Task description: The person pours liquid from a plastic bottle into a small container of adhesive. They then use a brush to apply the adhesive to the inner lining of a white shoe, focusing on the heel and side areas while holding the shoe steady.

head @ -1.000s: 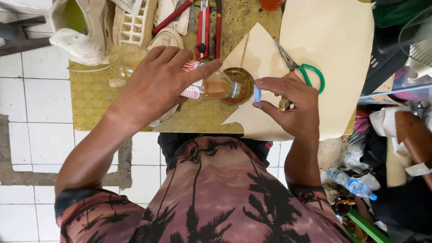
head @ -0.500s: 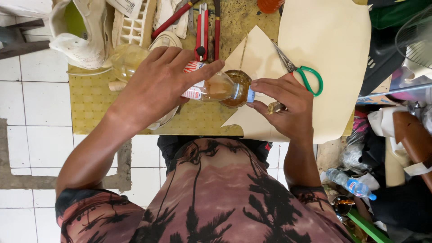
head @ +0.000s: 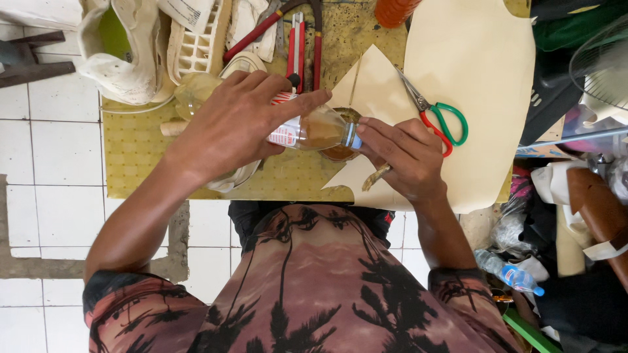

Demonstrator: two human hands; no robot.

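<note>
Gripping the clear bottle point(head: 313, 131) on its side, your left hand point(head: 239, 124) steadies it while your right hand point(head: 402, 157) pinches its blue cap point(head: 352, 135), scissors point(head: 437, 117) just beyond.

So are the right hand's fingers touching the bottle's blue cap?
Touching. The head view shows the right hand pinching the blue cap of the bottle, fingertips right on it.

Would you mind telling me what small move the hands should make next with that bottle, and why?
Probably twist the blue cap with the right hand while the left hand steadies the bottle. The bottle lies sideways over the cream sheet, brown liquid reaches its neck, and the right fingertips already pinch the cap.
</note>
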